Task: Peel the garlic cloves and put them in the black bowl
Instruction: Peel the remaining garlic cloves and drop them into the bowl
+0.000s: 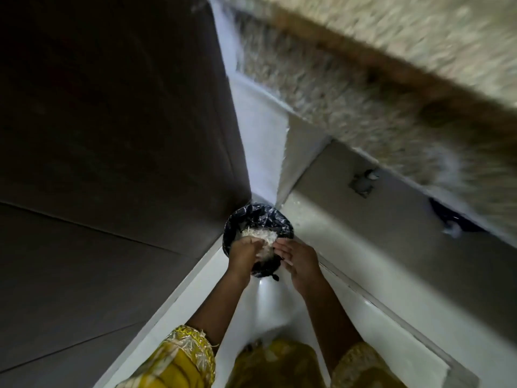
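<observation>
a broad dark panel point(112, 135) fills the left half of the frame, crossed by a few thin seams. across the upper right runs a speckled stone tabletop point(391, 65), badly blurred, with a grey-white cabinet front point(391, 219) below it. a pale floor point(268, 301) shows in the lower middle, between the person's forearms. patterned yellow sleeves point(181, 357) sit at the bottom edge.

at the centre of the frame, in the corner where panel and cabinet meet, stands a small bin lined with a black plastic bag point(260, 217). both hands are over its mouth. the left hand point(243, 253) is palm down, its fingers dipped into a heap of pale papery garlic skins point(260, 235) – whether they grip any of it i cannot tell, since the fingertips are buried. the right hand point(296, 259) is just beside it, fingers fairly straight and close together, tips touching the edge of the same heap – nothing is pinched in it.

a small blurred knob point(363, 182) sits on the cabinet front, right of centre.
</observation>
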